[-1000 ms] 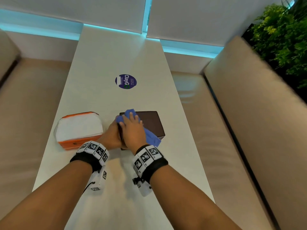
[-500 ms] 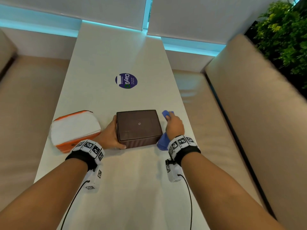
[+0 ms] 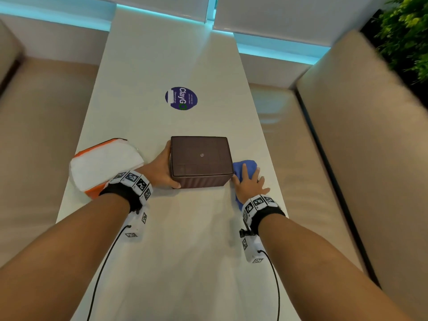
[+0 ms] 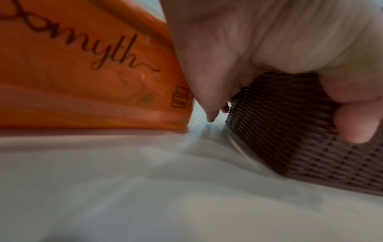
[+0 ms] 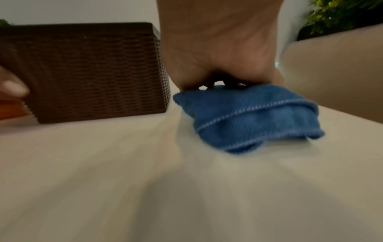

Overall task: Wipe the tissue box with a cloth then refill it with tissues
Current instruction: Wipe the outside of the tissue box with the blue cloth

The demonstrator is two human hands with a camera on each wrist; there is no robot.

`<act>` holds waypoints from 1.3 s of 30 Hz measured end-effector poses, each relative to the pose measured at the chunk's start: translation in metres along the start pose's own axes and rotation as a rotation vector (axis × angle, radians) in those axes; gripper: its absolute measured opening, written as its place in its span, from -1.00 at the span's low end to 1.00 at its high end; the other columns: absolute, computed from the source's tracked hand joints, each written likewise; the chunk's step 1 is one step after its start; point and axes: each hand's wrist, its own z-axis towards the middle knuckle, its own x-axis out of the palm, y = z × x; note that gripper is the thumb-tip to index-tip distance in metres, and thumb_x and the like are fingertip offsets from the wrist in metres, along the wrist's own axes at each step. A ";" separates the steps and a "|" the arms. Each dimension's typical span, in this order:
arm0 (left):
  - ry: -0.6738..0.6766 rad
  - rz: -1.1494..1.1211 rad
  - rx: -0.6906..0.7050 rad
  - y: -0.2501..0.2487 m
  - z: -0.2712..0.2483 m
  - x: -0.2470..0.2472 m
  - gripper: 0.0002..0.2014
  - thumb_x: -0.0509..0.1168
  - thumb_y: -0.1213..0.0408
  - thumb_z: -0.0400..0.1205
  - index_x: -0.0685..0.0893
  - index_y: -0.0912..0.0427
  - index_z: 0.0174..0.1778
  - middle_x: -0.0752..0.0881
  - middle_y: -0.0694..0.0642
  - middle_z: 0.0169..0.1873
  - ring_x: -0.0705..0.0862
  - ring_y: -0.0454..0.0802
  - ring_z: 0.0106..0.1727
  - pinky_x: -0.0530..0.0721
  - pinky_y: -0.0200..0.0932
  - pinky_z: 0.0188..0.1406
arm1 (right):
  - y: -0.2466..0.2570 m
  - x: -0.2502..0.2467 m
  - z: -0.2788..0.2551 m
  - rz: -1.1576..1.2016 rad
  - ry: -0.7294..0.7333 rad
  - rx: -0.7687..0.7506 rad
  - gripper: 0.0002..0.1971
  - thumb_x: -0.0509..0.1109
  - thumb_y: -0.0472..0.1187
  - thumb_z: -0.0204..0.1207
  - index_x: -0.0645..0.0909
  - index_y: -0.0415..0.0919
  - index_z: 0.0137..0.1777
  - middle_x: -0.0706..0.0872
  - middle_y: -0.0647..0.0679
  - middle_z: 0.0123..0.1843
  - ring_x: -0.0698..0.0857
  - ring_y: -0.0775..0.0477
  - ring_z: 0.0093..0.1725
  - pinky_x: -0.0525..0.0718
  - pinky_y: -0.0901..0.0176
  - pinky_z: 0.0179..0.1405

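The brown woven tissue box [image 3: 201, 158] [image 4: 290, 131] [image 5: 87, 73] stands closed in the middle of the white table [image 3: 185, 239]. My left hand [image 3: 166, 166] [image 4: 269, 41] grips its left end, thumb on the near face and fingers round the far corner. Right of the box lies a crumpled blue cloth [image 3: 251, 165] [image 5: 248, 117] on the table. My right hand [image 3: 250, 181] [image 5: 219, 49] rests palm down on it with fingers spread, thumb close to the box's near right corner. An orange-and-white tissue pack [image 3: 104, 163] [image 4: 82, 73] lies left of the box.
A round purple sticker [image 3: 181, 98] sits on the table beyond the box. Beige benches [image 3: 39, 147] [image 3: 301, 147] run along both long sides, with a padded backrest [image 3: 370, 135] on the right. A green plant [image 3: 405, 31] stands at the far right.
My right hand carried the cloth off the box's top, over to its right side, and now lies flat on it on the table. The left hand has kept its hold on the box.
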 end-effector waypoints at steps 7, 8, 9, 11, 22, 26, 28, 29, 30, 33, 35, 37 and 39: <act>0.016 -0.008 -0.048 -0.005 -0.003 0.001 0.30 0.55 0.14 0.01 -0.21 -0.10 0.53 0.28 0.10 0.52 0.33 0.00 0.57 0.34 -0.09 0.54 | 0.008 0.001 0.008 -0.087 0.094 0.090 -0.32 -0.01 0.26 0.64 -0.16 0.11 0.68 -0.21 -0.23 0.72 -0.12 -0.41 0.69 -0.09 -0.42 0.60; 0.017 0.003 -0.052 -0.006 -0.003 0.001 0.31 0.55 0.14 0.02 -0.23 -0.08 0.54 0.28 0.12 0.52 0.33 0.01 0.56 0.35 -0.08 0.54 | 0.011 -0.005 0.021 -0.093 0.152 0.125 -0.30 0.01 0.26 0.62 -0.11 0.07 0.68 -0.16 -0.29 0.72 -0.10 -0.44 0.68 -0.09 -0.43 0.61; 0.019 0.017 -0.059 -0.007 -0.003 0.001 0.32 0.56 0.17 0.03 -0.24 -0.06 0.56 0.28 0.13 0.52 0.34 0.02 0.56 0.35 -0.08 0.54 | 0.016 -0.014 0.032 -0.104 0.201 0.152 -0.28 0.03 0.24 0.57 -0.04 0.02 0.67 -0.09 -0.34 0.71 -0.05 -0.46 0.67 -0.07 -0.42 0.62; 0.017 0.034 -0.077 -0.006 -0.003 0.001 0.34 0.57 0.31 0.09 -0.27 0.00 0.61 0.29 0.15 0.52 0.36 0.02 0.54 0.38 -0.10 0.50 | 0.039 -0.047 0.034 -0.086 0.206 0.174 -0.31 0.09 0.08 0.55 0.14 -0.18 0.65 0.03 -0.35 0.69 -0.01 -0.42 0.68 -0.04 -0.39 0.63; -0.032 0.145 -0.124 0.000 0.004 -0.001 0.41 0.70 0.37 0.16 -0.26 0.12 0.67 0.14 0.04 0.65 0.23 -0.10 0.61 0.33 -0.20 0.53 | 0.160 -0.077 -0.039 -0.546 0.193 -0.639 0.37 0.65 0.14 0.16 -0.35 -0.11 0.67 -0.28 -0.19 0.72 -0.25 -0.32 0.70 -0.10 -0.44 0.63; -0.054 0.156 -0.142 -0.002 0.008 -0.004 0.46 0.70 0.37 0.10 -0.31 0.17 0.65 0.10 0.14 0.67 0.20 0.01 0.65 0.31 0.04 0.64 | 0.169 -0.053 -0.035 -0.669 0.100 -0.687 0.46 0.71 0.14 0.03 -0.31 -0.22 0.67 -0.16 -0.26 0.72 -0.15 -0.32 0.71 -0.02 -0.42 0.63; -0.059 0.158 -0.175 -0.004 0.009 -0.007 0.45 0.71 0.40 0.12 -0.31 0.18 0.65 0.11 0.16 0.67 0.22 0.07 0.66 0.31 0.11 0.64 | 0.172 -0.052 -0.033 -0.692 0.077 -0.713 0.47 0.72 0.12 0.01 -0.30 -0.25 0.67 -0.12 -0.26 0.71 -0.13 -0.29 0.71 0.01 -0.43 0.62; -0.055 0.166 -0.194 -0.005 0.010 -0.008 0.44 0.70 0.43 0.15 -0.32 0.18 0.65 0.11 0.16 0.67 0.21 0.09 0.66 0.31 0.11 0.64 | 0.174 -0.053 -0.032 -0.689 0.083 -0.720 0.47 0.72 0.10 0.00 -0.32 -0.22 0.67 -0.11 -0.25 0.71 -0.12 -0.28 0.71 0.05 -0.46 0.60; -0.048 0.176 -0.208 -0.005 0.011 -0.009 0.43 0.69 0.45 0.18 -0.34 0.18 0.65 0.10 0.16 0.68 0.20 0.09 0.67 0.30 0.11 0.64 | 0.175 -0.053 -0.032 -0.679 0.097 -0.718 0.48 0.73 0.08 -0.01 -0.33 -0.15 0.67 -0.10 -0.25 0.71 -0.10 -0.28 0.71 0.11 -0.50 0.57; -0.045 0.199 -0.248 -0.004 0.013 -0.007 0.38 0.67 0.46 0.21 -0.31 0.22 0.66 0.12 0.18 0.67 0.18 0.10 0.68 0.28 0.06 0.65 | 0.178 -0.055 -0.034 -0.714 0.100 -0.703 0.43 0.73 0.03 -0.01 -0.28 -0.04 0.67 0.01 -0.27 0.66 0.01 -0.31 0.67 0.31 -0.54 0.45; -0.047 0.194 -0.270 -0.004 0.014 -0.008 0.35 0.66 0.48 0.20 -0.25 0.23 0.66 0.17 0.19 0.66 0.21 0.12 0.67 0.30 0.06 0.64 | 0.182 -0.058 -0.038 -0.764 0.085 -0.698 0.39 0.72 0.02 0.01 -0.22 -0.03 0.67 0.08 -0.29 0.62 0.08 -0.33 0.64 0.42 -0.49 0.36; -0.042 0.190 -0.279 -0.003 0.013 -0.009 0.35 0.67 0.49 0.19 -0.24 0.23 0.67 0.20 0.19 0.65 0.24 0.13 0.65 0.34 0.08 0.62 | 0.185 -0.061 -0.040 -0.806 0.075 -0.712 0.35 0.71 0.01 0.06 -0.20 -0.03 0.67 0.12 -0.33 0.59 0.14 -0.36 0.61 0.49 -0.40 0.32; -0.036 0.189 -0.289 -0.004 0.012 -0.010 0.35 0.66 0.49 0.20 -0.24 0.22 0.67 0.22 0.19 0.64 0.26 0.13 0.64 0.35 0.08 0.61 | 0.186 -0.064 -0.041 -0.829 0.071 -0.733 0.30 0.70 0.02 0.10 -0.18 -0.03 0.67 0.17 -0.35 0.56 0.20 -0.37 0.58 0.53 -0.33 0.29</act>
